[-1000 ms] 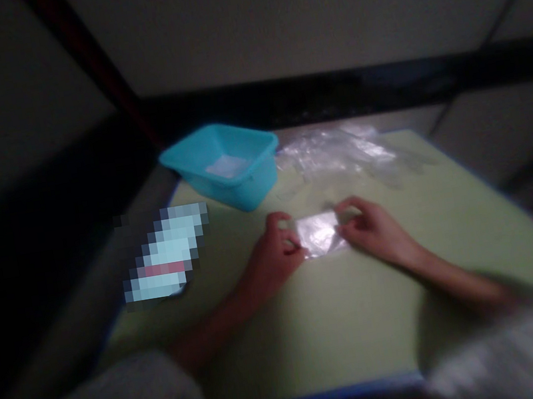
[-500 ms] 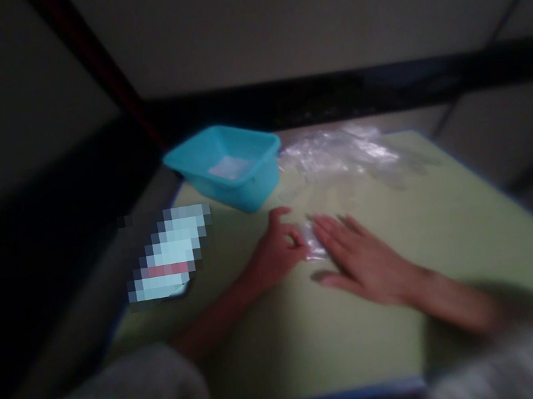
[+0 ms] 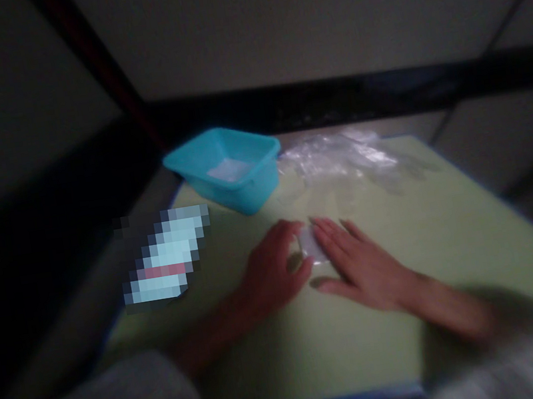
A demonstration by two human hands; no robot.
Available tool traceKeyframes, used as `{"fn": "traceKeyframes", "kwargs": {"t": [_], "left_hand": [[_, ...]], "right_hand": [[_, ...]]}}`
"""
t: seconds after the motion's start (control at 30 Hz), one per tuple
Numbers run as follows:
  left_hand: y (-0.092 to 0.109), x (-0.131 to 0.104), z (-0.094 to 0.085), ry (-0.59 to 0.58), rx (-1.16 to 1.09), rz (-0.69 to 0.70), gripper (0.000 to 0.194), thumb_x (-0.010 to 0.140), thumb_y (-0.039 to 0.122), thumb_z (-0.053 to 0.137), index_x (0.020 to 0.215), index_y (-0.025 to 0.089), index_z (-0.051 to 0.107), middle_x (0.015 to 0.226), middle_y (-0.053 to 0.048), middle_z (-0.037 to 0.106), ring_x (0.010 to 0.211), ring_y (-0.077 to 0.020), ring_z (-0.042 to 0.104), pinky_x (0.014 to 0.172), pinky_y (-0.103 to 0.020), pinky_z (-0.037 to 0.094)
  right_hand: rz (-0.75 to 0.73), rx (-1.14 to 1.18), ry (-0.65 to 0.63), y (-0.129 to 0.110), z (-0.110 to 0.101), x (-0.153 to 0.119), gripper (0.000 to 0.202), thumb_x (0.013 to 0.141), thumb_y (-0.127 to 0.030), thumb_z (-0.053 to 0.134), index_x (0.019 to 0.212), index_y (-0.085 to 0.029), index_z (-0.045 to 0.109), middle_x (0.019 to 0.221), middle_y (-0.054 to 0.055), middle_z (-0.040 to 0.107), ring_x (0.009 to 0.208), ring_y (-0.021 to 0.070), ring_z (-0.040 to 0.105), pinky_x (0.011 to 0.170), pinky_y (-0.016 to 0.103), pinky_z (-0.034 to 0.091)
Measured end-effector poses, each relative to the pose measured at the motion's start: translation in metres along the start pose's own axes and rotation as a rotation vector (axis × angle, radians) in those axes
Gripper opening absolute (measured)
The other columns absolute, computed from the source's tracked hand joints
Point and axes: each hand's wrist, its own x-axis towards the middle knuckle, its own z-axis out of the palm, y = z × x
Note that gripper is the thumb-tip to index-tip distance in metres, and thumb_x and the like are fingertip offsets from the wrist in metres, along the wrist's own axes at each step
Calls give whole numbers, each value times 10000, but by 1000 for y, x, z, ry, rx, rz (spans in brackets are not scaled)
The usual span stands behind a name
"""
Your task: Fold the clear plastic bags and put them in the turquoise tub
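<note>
A small clear plastic bag with something whitish in it lies flat on the pale green tabletop. My left hand is curved at the bag's left side, with a fingertip at its upper corner and the thumb at its lower corner. Between them a gap shows. My right hand rests flat over the bag's right part, fingers stretched out and thumb apart, hiding that side. The picture is dim and blurred, so fine detail is lost.
A turquoise plastic basket with a white item inside stands behind my left hand. To its right spreads a heap of clear plastic bags. A pixelated, bright flat object lies at the table's left edge.
My left hand has gone from a pinch at the bag's left edge to a wider curve with finger and thumb at its two corners. My right hand has barely moved.
</note>
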Motion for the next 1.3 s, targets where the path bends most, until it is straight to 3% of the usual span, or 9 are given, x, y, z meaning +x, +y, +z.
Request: {"fn": "traceKeyframes", "kwargs": {"t": [0.1,0.27,0.5,0.67,0.77,0.83,0.97,1.1,1.3], "left_hand": [[5,-8,2,-138,154,250,522,860,265,494,1326,91,337,1399,-196,389,1331,-275,327,1075,-434,331],[-1,-12,9,-259,307,312,589,934,381,382,1391,37,242,1473,-222,268,1398,-270,172,1126,-439,238],[-4,-12,10,-279,336,306,622,928,446,374,1391,46,262,1466,-223,283,1390,-294,184,1118,-463,237],[-3,-13,9,-251,298,290,613,911,402,424,1381,32,290,1469,-220,281,1391,-283,194,1129,-431,224],[-4,-12,10,-231,254,268,642,870,365,492,1387,51,279,1465,-216,294,1383,-276,229,1121,-424,244],[-4,-12,11,-222,222,255,670,850,362,514,1399,79,255,1464,-208,300,1376,-272,251,1110,-433,264],[-5,-11,12,-218,194,237,679,843,352,519,1407,99,237,1465,-203,301,1375,-271,253,1105,-444,268],[-4,-12,12,-210,210,239,654,841,350,522,1386,81,279,1461,-207,308,1376,-267,254,1103,-437,275],[-5,-10,13,-192,202,217,675,802,321,568,1365,38,325,1432,-222,354,1346,-277,318,1087,-428,313]], "right_hand": [[-3,16,28,3,1,-1,825,887,-639,276,1413,-3,271,1474,237,240,1384,294,196,1095,523,219],[8,19,3,3,3,-1,848,875,-658,273,1412,-2,275,1466,252,253,1380,301,205,1099,515,211],[7,18,23,3,6,-2,834,872,-653,300,1444,-52,215,1466,234,270,1383,295,195,1097,521,207],[-35,86,-26,12,-1,-3,817,874,-617,367,1431,-34,240,1462,246,262,1375,309,214,1093,533,228],[-91,184,-20,26,-11,-4,703,896,-529,424,1392,-42,325,1446,236,316,1354,289,283,1065,503,317],[-139,207,28,34,-17,-5,521,910,-435,465,1300,-88,467,1403,198,419,1303,262,389,1036,458,383],[-275,86,108,39,-25,-7,241,920,-260,487,1055,-149,654,1213,123,619,1165,243,541,967,438,464],[-306,-32,157,34,-23,-7,230,925,-187,463,985,-158,683,1122,99,668,1079,229,591,903,407,512],[-345,-27,183,32,-20,-4,207,911,-141,459,900,-130,665,988,115,696,990,221,620,879,391,509]]}}
